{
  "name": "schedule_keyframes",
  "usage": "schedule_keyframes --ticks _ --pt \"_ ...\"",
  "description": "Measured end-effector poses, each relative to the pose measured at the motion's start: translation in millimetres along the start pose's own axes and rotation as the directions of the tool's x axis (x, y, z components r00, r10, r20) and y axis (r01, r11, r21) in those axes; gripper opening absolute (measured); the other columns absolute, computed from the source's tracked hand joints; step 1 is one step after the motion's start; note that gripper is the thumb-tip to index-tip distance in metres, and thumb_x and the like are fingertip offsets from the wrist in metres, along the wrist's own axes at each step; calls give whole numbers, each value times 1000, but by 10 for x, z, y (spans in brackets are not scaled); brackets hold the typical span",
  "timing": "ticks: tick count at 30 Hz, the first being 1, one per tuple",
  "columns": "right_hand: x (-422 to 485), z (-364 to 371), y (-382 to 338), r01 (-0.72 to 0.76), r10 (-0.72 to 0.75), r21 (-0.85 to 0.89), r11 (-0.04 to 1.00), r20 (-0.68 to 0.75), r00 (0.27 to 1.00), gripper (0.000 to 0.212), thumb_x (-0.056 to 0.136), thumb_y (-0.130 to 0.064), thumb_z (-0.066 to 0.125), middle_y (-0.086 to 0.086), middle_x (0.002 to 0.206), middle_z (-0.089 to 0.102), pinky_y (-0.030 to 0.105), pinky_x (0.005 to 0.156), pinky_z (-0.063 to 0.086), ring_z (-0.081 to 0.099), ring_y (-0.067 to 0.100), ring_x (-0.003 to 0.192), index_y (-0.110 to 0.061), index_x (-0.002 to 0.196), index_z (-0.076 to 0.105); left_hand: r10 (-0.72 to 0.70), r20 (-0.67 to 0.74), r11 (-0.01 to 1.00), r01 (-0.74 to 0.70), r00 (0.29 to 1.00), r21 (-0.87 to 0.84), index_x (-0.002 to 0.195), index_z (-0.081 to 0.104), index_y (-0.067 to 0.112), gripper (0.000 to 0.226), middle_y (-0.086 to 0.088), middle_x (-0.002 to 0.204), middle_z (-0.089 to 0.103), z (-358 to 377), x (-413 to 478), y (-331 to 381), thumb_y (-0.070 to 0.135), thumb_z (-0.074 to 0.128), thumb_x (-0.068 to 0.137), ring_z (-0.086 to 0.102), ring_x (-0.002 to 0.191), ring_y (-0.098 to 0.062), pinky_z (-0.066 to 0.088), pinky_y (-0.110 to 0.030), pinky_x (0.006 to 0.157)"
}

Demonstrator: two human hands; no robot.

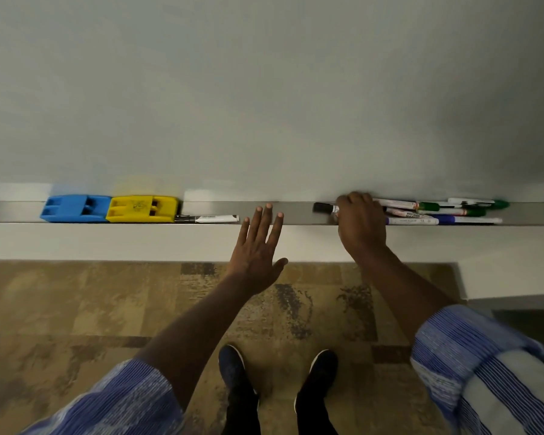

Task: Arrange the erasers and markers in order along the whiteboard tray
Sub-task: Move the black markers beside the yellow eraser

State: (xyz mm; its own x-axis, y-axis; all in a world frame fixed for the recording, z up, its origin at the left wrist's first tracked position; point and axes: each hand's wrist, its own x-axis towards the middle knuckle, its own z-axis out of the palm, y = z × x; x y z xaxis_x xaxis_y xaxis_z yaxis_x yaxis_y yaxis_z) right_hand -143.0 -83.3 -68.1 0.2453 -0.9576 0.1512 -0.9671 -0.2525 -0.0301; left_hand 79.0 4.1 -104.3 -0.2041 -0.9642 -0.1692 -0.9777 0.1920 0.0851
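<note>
Head view: the person is mid-sort on the markers. The right hand is curling over a black-capped marker at the left end of the marker pile, fingers clamped on its barrel, on the whiteboard tray. The left hand is hovering flat, fingers apart and holding nothing, tips just over the tray's front edge. The blue eraser and yellow eraser are sitting touching at the far left, one marker just beside them. Next move probably calls for carrying the held marker left to that one. A blank whiteboard is filling the wall above; patterned brown carpet is lying below.
</note>
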Motion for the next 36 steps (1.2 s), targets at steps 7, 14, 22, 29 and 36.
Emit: schedule_keyframes --ticks 7,14,22,29,36 --pt "41 -60 -321 96 -71 172 980 -146 987 10 87 -5 64 10 87 65 36 61 47 60 31 78 -9 95 68 -53 -44 997 50 998 -61 159 -15 16 91 -13 165 -23 7 -203 -183 58 40 99 -22 152 -31 0 -50 126" --pt "284 -203 -1251 310 -265 322 894 -177 948 16 93 -14 62 8 98 67 38 65 55 63 29 84 -12 108 69 -307 -70 951 303 949 -59 159 -14 14 93 -15 164 -26 67 -567 -660 62 37 98 -20 153 -32 0 -50 126" --pt "398 -102 -1970 367 -351 329 870 -109 930 16 90 -13 64 7 94 68 38 62 56 65 30 81 -12 104 71 -335 -57 941 331 940 -73 158 -16 14 91 -13 164 -26 143 -761 -1034 62 36 99 -20 153 -30 -5 -46 125" --pt "436 40 -2235 398 -414 263 879 7 910 21 74 0 75 10 81 67 36 57 52 65 35 69 -9 93 74 -322 -65 943 315 944 -105 159 -13 14 88 -13 165 -25 128 -774 -1052 60 34 99 -21 153 -29 -3 -47 126" --pt "423 93 -2354 391 -414 261 883 39 909 33 81 5 58 16 95 66 40 66 51 63 39 84 -7 109 71 -298 -57 950 291 953 -112 158 -17 13 87 -13 164 -27 112 -789 -1078 60 28 101 -23 152 -27 -2 -47 126"
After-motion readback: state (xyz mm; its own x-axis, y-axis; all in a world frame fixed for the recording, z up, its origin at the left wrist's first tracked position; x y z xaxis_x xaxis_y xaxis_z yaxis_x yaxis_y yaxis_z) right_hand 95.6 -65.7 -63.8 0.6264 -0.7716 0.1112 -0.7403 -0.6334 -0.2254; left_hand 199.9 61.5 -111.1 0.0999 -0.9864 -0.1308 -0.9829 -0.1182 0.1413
